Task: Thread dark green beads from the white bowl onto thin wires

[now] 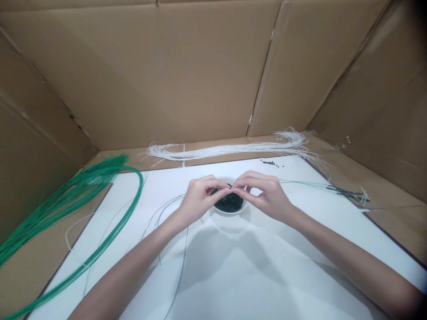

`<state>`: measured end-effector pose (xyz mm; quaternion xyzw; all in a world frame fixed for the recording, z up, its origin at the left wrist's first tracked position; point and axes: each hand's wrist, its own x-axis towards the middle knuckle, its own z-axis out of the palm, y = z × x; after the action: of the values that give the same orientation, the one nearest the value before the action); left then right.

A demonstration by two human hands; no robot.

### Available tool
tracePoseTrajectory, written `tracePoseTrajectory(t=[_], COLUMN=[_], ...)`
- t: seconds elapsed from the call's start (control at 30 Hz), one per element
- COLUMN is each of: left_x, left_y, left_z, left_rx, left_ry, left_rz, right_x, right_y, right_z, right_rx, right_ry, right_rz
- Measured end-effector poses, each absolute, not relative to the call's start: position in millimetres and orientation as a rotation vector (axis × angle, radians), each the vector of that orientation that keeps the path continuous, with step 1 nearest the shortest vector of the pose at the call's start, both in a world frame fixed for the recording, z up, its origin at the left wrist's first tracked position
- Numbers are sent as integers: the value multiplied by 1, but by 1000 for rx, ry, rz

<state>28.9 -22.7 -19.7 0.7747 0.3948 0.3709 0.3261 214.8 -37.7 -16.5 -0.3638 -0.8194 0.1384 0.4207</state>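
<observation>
Over a white bowl (230, 213) of small black beads (230, 203), both my hands meet at the fingertips. My left hand (202, 194) pinches a thin green wire (222, 187) between thumb and forefinger. My right hand (258, 191) pinches at the same spot, its thumb and forefinger closed on the wire's end; a tiny dark speck shows there, too small to make out. Loose thin green strands (182, 266) trail below my left hand. Beyond my right hand, more green strands (300, 181) run to a bundle with dark beaded ends (347, 192).
A large bundle of green wire (133, 200) curves along the left side. White strands (227, 150) lie across the back on cardboard. A few black beads (271, 163) are scattered at the white board's (233, 275) far edge. Cardboard walls (213, 66) enclose the back and sides.
</observation>
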Motion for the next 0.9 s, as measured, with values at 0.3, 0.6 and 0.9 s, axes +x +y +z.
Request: tracePoseTrajectory(t=[0.3, 0.6, 0.9], left_x=[20, 18, 19], left_y=[-5, 2, 0], left_z=[-20, -25, -23], left_rx=[1312, 1362, 1391], left_ry=[838, 938, 934], left_rz=[857, 882, 877], right_x=[218, 207, 200], right_y=[-27, -8, -11], right_z=[-18, -42, -47], right_rx=[-1170, -1435, -1342], right_ry=[-1881, -2386, -2503], right_rz=[645, 829, 557])
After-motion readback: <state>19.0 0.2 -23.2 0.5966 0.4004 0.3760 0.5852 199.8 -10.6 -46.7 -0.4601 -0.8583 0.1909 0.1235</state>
